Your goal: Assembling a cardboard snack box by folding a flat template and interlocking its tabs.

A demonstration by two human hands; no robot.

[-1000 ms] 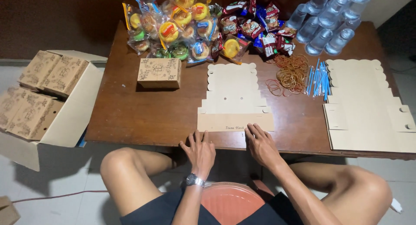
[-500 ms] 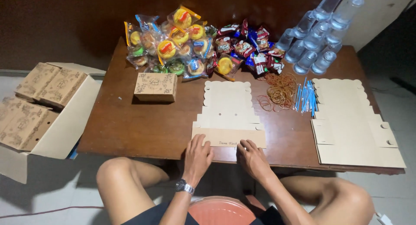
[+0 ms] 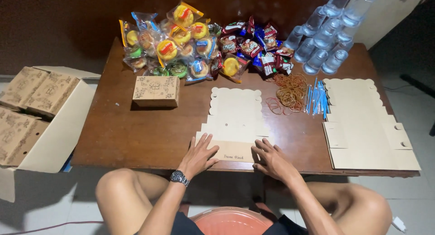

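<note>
Cardboard, pale and flat, lies under both hands: an unfolded box blank (image 3: 235,126) sits at the near edge of the brown wooden bench (image 3: 136,131). The left hand (image 3: 198,155) presses palm-down on the blank's near flap with its fingers (image 3: 206,144) spread wide, a wristwatch (image 3: 179,177) on the wrist. The right hand (image 3: 272,159) rests on the same flap's right end, its fingers likewise splayed and flat, pinching nothing. One folded patterned box (image 3: 156,91) stands to the left of the blank. One stack of further blanks (image 3: 364,126) lies at the right end of the bench. Between them are a heap of rubber bands (image 3: 290,93) and a bundle of blue straws (image 3: 318,97). Wrapped snacks (image 3: 199,45) and clear plastic cups (image 3: 324,40) crowd the far edge, too many to count surely. On the floor at left, one open carton (image 3: 41,126) shows four finished boxes.
</note>
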